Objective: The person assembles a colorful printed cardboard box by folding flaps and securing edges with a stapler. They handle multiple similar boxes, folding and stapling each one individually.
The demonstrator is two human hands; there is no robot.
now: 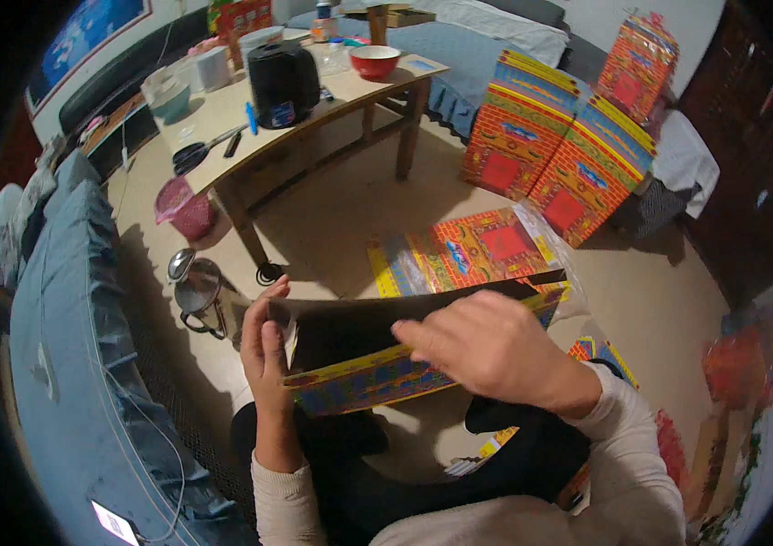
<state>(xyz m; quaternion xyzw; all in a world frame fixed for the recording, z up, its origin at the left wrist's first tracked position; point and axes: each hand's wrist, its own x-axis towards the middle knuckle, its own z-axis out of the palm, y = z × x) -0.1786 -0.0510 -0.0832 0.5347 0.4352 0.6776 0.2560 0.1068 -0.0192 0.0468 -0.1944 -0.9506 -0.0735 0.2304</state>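
Note:
A printed cardboard box [364, 387] with a yellow edge and a blue-and-red pattern lies across my lap, its long opening facing up and its inside dark. My left hand [265, 359] grips the box's left end, thumb on the near side and fingers round the outside. Over the near rim, right of the middle, my right hand [496, 350] is closed, with fingers curled down at the edge and slightly blurred. Its fingertips are partly hidden. On the floor just beyond the box lies a flat printed carton [482, 246] with a brick pattern and clear plastic wrap.
Two large brick-patterned cartons [518, 132] lean at the back right. The wooden table [213, 150] bears a black kettle [284, 84] and a red bowl [375, 62]. A metal jug [200, 296] and a pink basket [186, 209] stand on the floor; a blue-covered sofa [63, 300] runs along the left.

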